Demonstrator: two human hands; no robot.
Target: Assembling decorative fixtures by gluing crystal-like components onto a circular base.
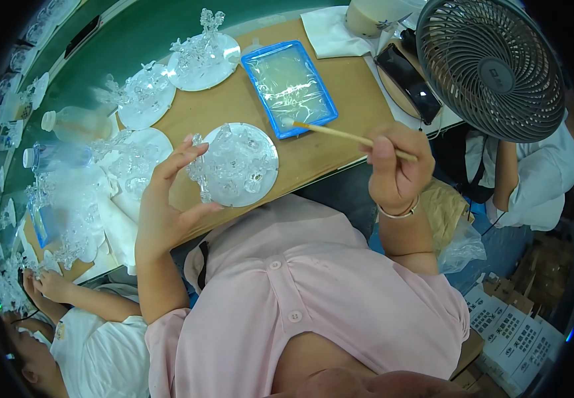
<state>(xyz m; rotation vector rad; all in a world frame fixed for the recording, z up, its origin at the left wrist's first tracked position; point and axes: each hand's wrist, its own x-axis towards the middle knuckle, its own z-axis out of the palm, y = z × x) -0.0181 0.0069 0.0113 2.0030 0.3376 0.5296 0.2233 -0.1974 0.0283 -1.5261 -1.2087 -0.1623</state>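
Observation:
My left hand (171, 189) is curved around the left side of a clear, glossy ornament (217, 166), its index finger and thumb spanning the piece. This ornament rests on a round, pale disc (260, 182) near the table's front edge. In my right hand (399, 166) is a thin wooden-handled brush (340, 134), pinched between thumb and fingers. The brush's pale tip reaches over the near left corner of a blue-rimmed tray (330, 109). Clear film and a pale, shiny layer fill that tray.
More clear ornaments on discs (144, 103) stand along the left and back of the brown tabletop (360, 86). Translucent bottles (68, 124) are at left. A grey fan (496, 73), a dark glasses-like object (406, 83) and a white cloth (333, 33) lie back right. Co-workers sit on both sides.

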